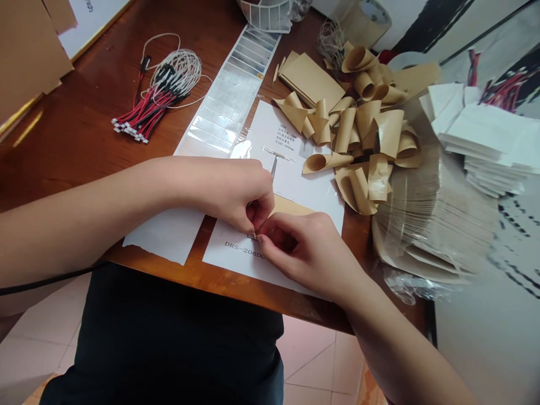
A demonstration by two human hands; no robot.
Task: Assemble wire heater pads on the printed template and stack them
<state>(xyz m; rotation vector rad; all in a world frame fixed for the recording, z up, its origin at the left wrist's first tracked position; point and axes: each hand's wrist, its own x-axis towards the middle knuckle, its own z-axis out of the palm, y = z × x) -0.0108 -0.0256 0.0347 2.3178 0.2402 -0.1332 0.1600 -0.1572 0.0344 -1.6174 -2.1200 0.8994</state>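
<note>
My left hand (242, 188) and my right hand (310, 247) meet over a printed white sheet (236, 250), their thumbs and forefingers pinched close together. Something small and pale lies between the fingertips, too small to make out. A flat piece of brown paper (291, 205) shows behind the fingers, partly hidden by both hands. Printed letters, "DRS-206D", run along the sheet just below the fingertips. Left of it, a long strip of clear labels (228, 95) on white backing stretches away from me, and my left forearm crosses it.
A bundle of red, black and white wires (164, 90) lies at the back left. Rolled brown paper pieces (358, 129) are heaped at the right, beside a flat brown stack (310, 79). Bagged brown envelopes (439, 219) and white packets (485, 132) stand farther right.
</note>
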